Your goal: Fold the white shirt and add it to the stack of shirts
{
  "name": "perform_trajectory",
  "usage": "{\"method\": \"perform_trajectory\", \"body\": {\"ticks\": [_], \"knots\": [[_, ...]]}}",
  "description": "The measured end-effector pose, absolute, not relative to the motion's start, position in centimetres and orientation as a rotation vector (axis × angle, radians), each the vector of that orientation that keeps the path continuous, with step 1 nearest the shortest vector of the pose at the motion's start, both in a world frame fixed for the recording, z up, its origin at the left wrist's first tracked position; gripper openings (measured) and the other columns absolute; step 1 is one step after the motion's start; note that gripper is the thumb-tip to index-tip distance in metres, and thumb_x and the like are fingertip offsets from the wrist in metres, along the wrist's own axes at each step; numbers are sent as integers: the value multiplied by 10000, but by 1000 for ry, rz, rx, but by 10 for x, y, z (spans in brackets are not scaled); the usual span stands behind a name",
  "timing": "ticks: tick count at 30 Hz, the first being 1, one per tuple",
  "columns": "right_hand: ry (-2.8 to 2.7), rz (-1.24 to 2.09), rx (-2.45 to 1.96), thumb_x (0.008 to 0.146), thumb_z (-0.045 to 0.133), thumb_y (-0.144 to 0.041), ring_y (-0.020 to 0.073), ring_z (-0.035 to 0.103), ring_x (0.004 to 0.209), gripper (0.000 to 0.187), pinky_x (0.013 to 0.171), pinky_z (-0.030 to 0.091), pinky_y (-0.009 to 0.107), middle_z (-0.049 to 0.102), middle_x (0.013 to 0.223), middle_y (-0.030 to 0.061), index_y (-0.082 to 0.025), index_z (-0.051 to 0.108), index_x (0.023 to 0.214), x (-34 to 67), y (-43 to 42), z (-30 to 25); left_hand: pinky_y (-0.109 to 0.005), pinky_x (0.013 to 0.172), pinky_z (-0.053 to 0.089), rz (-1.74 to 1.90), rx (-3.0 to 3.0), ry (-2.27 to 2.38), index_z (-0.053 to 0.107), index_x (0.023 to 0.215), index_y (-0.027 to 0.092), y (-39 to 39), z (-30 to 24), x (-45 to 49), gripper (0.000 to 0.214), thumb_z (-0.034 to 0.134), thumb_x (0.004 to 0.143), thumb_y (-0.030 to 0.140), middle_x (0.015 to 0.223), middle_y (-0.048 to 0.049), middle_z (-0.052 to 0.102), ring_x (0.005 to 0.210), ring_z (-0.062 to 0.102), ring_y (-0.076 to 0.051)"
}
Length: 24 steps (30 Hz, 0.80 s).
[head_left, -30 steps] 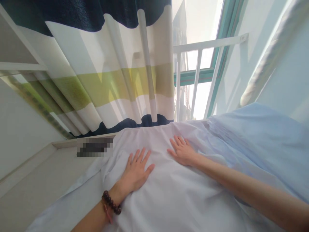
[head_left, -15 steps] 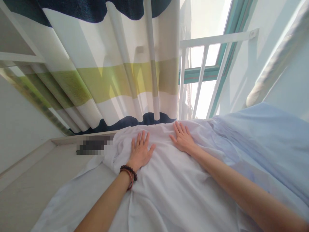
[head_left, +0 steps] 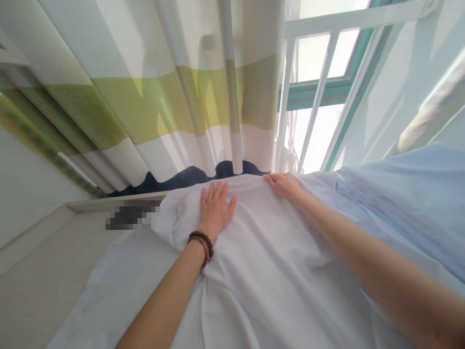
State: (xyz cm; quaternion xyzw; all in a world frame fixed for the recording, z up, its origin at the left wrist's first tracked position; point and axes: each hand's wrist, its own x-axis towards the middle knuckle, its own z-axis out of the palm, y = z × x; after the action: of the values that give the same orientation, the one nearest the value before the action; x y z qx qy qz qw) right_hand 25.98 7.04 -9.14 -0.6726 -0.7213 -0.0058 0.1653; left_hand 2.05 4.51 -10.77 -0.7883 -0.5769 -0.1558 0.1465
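Observation:
A white bed sheet with soft folds covers most of the bed. My left hand lies flat on it near the far edge, fingers spread, holding nothing. Dark beads and a reddish band circle that wrist. Farther right, my right hand is at the sheet's far edge, its fingers close together and bent on the cloth there. Its fingertips are partly hidden. Pale blue bedding lies rumpled to the right of that hand.
Behind the bed hangs a white, green and navy curtain. White rails stand before a teal-framed window at the back right. A wooden bed board shows at the left, with a dark pixelated thing beside the sheet.
My right hand has moved to the far edge, its spread fingers now drawn together and bent. My left hand stays flat, slightly farther forward. The view has shifted closer to the curtain.

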Motion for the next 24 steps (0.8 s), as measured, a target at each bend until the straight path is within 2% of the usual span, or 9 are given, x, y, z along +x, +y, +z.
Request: {"method": "perform_trajectory", "body": {"ticks": [4, 7, 10, 14, 19, 21, 24], "knots": [[-2004, 82, -2041, 979, 226, -467, 280, 623, 1057, 529, 817, 448, 365, 705, 1123, 84, -262, 696, 1109, 263, 87, -84, -539, 1158, 157, -549, -2201, -1732, 453, 1412, 144, 63, -112, 37, 582, 258, 976, 477, 1427, -110, 495, 1362, 348, -321], [-1959, 116, -2111, 971, 243, -462, 280, 626, 1055, 514, 792, 455, 355, 696, 1147, 76, -277, 703, 1108, 263, 97, -82, -566, 1143, 155, -616, -2142, -1762, 547, 1322, 146, 72, -114, 45, 544, 300, 966, 475, 1310, -130, 581, 1292, 413, -338], [-1944, 104, -2138, 967, 258, -463, 273, 633, 1038, 500, 781, 455, 346, 698, 1139, 70, -283, 708, 1090, 262, 103, -83, -572, 1142, 147, -646, -2133, -1779, 597, 1252, 151, 77, -115, 47, 517, 327, 958, 479, 1259, -140, 602, 1251, 443, -332], [-1931, -4, -2137, 987, 197, -411, 267, 631, 1027, 537, 802, 442, 352, 707, 1102, 99, -243, 699, 1080, 258, 94, -87, -554, 1164, 123, -597, -2250, -1730, 489, 1369, 176, 72, -114, 36, 499, 373, 945, 411, 1382, -116, 525, 1331, 377, -305], [-1973, -176, -2055, 1005, 150, -345, 273, 564, 1118, 556, 962, 361, 391, 682, 1125, 136, -158, 671, 1051, 251, 62, -94, -515, 1184, 115, -410, -2416, -1709, 273, 1503, 185, 43, -111, 15, 615, 405, 925, 348, 1584, -61, 224, 1460, 148, -292], [-1998, -206, -2018, 1007, 157, -343, 264, 517, 1181, 522, 1025, 317, 390, 638, 1224, 127, -153, 623, 1147, 251, 48, -97, -502, 1177, 157, -335, -2481, -1711, 290, 1498, 192, 28, -110, 8, 590, 387, 938, 350, 1598, -56, 158, 1467, 116, -290], [-2031, -209, -2002, 990, 259, -340, 268, 380, 1330, 477, 1118, 216, 401, 482, 1432, 127, -127, 460, 1366, 251, 32, -99, -495, 1160, 219, -272, -2534, -1695, 394, 1449, 196, 6, -109, 2, 516, 358, 957, 347, 1566, -74, 266, 1446, 212, -282]]}}
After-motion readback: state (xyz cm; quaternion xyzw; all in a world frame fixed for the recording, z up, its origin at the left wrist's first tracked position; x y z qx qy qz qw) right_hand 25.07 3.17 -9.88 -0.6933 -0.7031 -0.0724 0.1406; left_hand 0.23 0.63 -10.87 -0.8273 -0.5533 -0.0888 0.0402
